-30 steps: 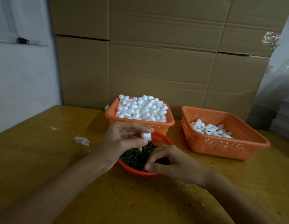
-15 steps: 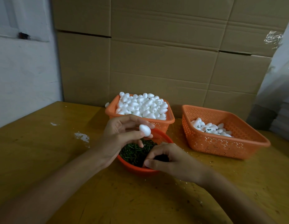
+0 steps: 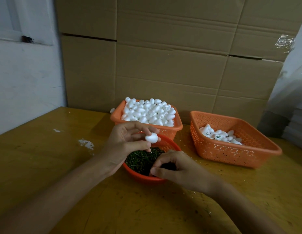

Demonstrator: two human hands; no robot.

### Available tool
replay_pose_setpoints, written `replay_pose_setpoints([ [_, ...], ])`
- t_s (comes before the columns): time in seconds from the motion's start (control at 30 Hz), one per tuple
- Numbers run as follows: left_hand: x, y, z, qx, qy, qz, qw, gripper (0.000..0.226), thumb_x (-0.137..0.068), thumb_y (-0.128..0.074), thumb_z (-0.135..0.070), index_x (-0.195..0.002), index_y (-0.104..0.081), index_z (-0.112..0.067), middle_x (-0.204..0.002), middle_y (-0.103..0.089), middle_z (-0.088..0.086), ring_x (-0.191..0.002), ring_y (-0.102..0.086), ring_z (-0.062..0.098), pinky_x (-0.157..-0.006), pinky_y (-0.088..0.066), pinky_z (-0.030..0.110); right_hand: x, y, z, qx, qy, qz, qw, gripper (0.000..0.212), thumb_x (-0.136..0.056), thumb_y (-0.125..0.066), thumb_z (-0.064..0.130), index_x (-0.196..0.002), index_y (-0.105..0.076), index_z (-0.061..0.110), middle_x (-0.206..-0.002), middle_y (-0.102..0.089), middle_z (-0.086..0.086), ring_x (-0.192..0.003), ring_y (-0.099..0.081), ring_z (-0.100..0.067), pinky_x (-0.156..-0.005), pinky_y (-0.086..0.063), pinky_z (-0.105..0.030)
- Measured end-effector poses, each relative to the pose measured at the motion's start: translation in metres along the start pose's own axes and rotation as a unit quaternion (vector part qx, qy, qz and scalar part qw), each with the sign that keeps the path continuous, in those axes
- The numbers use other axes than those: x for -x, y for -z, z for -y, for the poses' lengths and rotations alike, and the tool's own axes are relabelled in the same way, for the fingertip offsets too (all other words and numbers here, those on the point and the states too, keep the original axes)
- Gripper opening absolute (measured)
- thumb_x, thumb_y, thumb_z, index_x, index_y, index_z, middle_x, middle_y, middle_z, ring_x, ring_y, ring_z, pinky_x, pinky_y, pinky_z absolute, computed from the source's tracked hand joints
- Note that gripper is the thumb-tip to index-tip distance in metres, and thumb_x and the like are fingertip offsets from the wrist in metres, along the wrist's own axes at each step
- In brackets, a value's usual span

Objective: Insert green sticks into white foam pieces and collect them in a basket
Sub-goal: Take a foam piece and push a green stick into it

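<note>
My left hand (image 3: pixel 128 142) pinches a white foam piece (image 3: pixel 152 137) at its fingertips, above the round orange bowl (image 3: pixel 143 177) of green sticks (image 3: pixel 140 160). My right hand (image 3: pixel 177 168) reaches into the bowl's right side with its fingers curled down among the sticks; whether it holds one is hidden. Behind the bowl stands an orange basket (image 3: pixel 177 127) heaped with plain white foam pieces (image 3: pixel 148 112). To the right, a wider orange basket (image 3: pixel 234 151) holds several foam pieces with green sticks (image 3: pixel 217 135).
Everything sits on a yellow-brown wooden table (image 3: pixel 45 166) with white smears (image 3: pixel 86 143) at the left. Stacked cardboard boxes (image 3: pixel 163 56) form a wall right behind the baskets. A white wall (image 3: pixel 25 81) is at the left, white stacked material (image 3: pixel 295 102) at the right.
My left hand has turned the foam piece at its fingertips and holds it slightly higher. My right hand stays in the bowl, fingers working among the sticks. The view has shifted slightly.
</note>
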State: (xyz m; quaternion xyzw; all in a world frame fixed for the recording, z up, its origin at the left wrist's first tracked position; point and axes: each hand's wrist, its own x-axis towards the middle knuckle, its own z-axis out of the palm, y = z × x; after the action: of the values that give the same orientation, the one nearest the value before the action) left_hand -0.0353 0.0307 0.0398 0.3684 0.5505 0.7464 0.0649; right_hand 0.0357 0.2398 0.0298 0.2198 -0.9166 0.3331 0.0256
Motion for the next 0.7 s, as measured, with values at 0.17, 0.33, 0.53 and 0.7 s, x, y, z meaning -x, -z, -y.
replay_pose_setpoints([
  [0.17, -0.001, 0.0, 0.0005, -0.017, -0.011, 0.003, 1.0, 0.023, -0.074, -0.075, 0.009, -0.084, -0.078, -0.012, -0.112, -0.077, 0.015, -0.105, -0.074, 0.028, -0.071, -0.059, 0.028, -0.0009, -0.0003, 0.0014, 0.0, -0.009, -0.004, 1.0, 0.023, -0.103, -0.065, 0.038, -0.098, -0.08, 0.021, -0.096, -0.076, 0.013, -0.096, -0.07, -0.011, -0.098, -0.049, -0.052],
  [0.33, -0.0004, 0.0002, 0.0, -0.036, -0.011, 0.009, 0.999, 0.026, -0.074, -0.076, 0.007, -0.087, -0.081, -0.015, -0.113, -0.077, 0.013, -0.11, -0.073, 0.029, -0.072, -0.058, 0.026, 0.0002, 0.0002, 0.0021, 0.016, -0.01, -0.003, 1.0, 0.023, -0.103, -0.064, 0.041, -0.097, -0.079, 0.024, -0.095, -0.076, 0.014, -0.098, -0.069, -0.01, -0.102, -0.043, -0.055],
  [0.53, 0.0001, 0.0006, -0.0005, -0.049, -0.011, 0.009, 0.999, 0.028, -0.073, -0.077, 0.006, -0.089, -0.082, -0.017, -0.11, -0.078, 0.009, -0.113, -0.072, 0.021, -0.08, -0.057, 0.023, -0.0001, -0.0004, 0.0022, 0.02, -0.006, -0.004, 1.0, 0.023, -0.103, -0.063, 0.043, -0.098, -0.079, 0.027, -0.097, -0.075, 0.016, -0.1, -0.069, -0.009, -0.101, -0.045, -0.053],
  [0.7, 0.0011, 0.0004, -0.0011, -0.06, -0.018, 0.008, 0.998, 0.026, -0.073, -0.08, 0.002, -0.088, -0.083, -0.02, -0.105, -0.078, 0.006, -0.112, -0.072, 0.018, -0.093, -0.054, 0.023, 0.0002, -0.0007, 0.0035, 0.021, -0.019, -0.002, 1.0, 0.022, -0.103, -0.064, 0.041, -0.098, -0.079, 0.025, -0.097, -0.076, 0.014, -0.101, -0.069, -0.01, -0.104, -0.042, -0.053],
])
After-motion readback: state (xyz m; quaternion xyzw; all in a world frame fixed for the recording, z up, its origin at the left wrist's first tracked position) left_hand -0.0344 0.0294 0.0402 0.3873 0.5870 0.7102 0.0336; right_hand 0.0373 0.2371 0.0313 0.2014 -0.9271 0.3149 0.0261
